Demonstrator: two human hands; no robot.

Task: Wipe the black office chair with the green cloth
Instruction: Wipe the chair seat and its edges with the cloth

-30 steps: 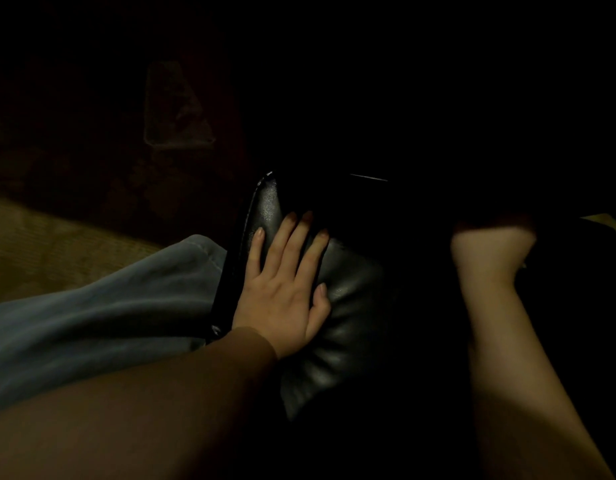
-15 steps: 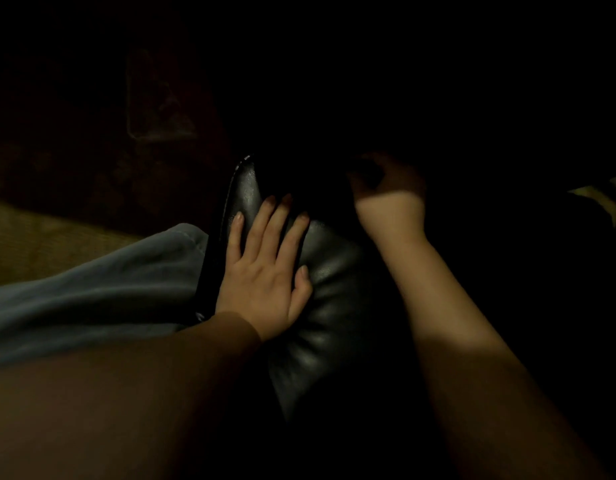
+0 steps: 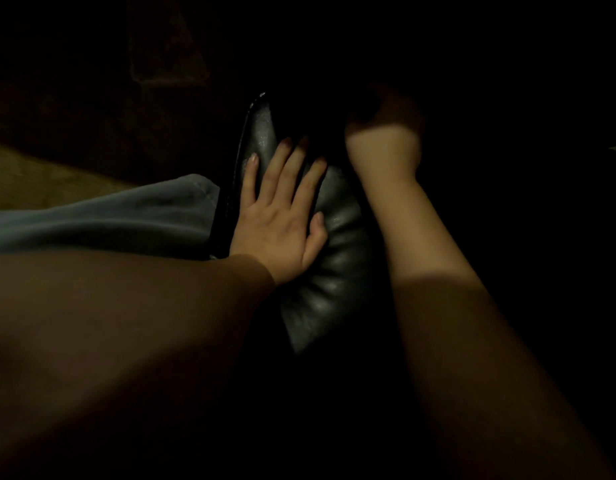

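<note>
The scene is very dark. The black office chair (image 3: 334,282) shows as a padded leather cushion with creases and a shiny edge in the centre. My left hand (image 3: 278,216) lies flat on the cushion with its fingers straight and spread. My right hand (image 3: 386,129) reaches over the far part of the cushion, just right of my left fingertips. Its fingers are lost in shadow, so I cannot tell what they hold. The green cloth is not visible.
A grey-blue fabric fold (image 3: 126,216) lies against the chair's left edge. Beyond it is a strip of tan floor (image 3: 32,181). A faint pale shape (image 3: 168,64) stands in the dark at the upper left. Everything right of the chair is black.
My right hand has swept from the far right across to the cushion's far end, next to my left fingertips. My left hand has stayed flat on the cushion.
</note>
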